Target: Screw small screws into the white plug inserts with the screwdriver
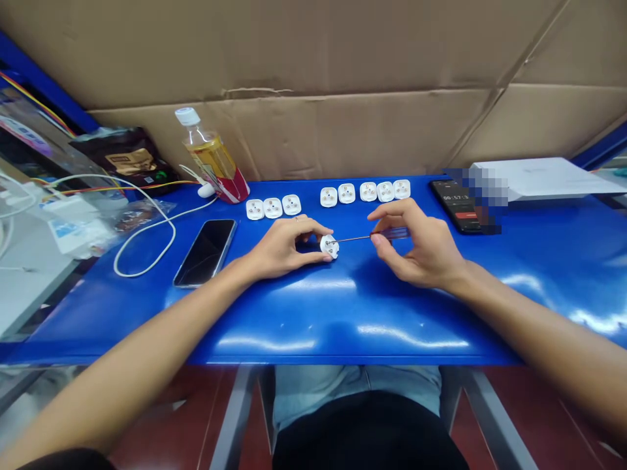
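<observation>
left grip [283, 247]: pinching white piece [327, 249] | right grip [425, 247]: holding screwdriver [394, 233] | piece prob light, stiff, kinda slick, so rim's the spot imo

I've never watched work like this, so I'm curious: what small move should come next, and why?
Probably a gentle twist of the screwdriver: its tip appears to meet the small white piece, which the left hand pinches between thumb and finger, while the right hand holds the handle.
</observation>
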